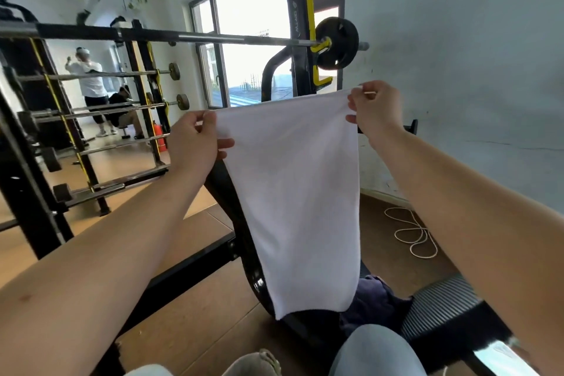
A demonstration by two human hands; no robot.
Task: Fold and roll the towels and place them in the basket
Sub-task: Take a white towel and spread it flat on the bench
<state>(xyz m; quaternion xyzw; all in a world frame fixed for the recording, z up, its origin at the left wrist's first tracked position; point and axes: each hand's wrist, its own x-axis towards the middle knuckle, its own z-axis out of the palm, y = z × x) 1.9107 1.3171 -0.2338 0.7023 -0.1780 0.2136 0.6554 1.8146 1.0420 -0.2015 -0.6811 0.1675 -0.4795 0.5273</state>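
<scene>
Spanning the room behind everything, a barbell (pixel 183 36) sits on its rack, and a black bench (pixel 221 189) slopes down toward the person's knees. The white towel (pixel 290 192) hangs full length in the air over that bench, with its lower edge just above a crumpled dark cloth (pixel 375 296). Beside the cloth is a ribbed grey object (pixel 442 299); whether it is the basket cannot be told.

The left hand (pixel 195 140) pinches one top corner between thumb and fingers, and the right hand (pixel 377 107) pinches the other, slightly higher. The towel looks opened out for its first fold, so the task seems barely begun.

To fold it well, the top edge should probably be levelled and kept taut. The two corners could then be brought squarely together so the side edges match. After that the towel would be laid flat on the bench for rolling.
</scene>
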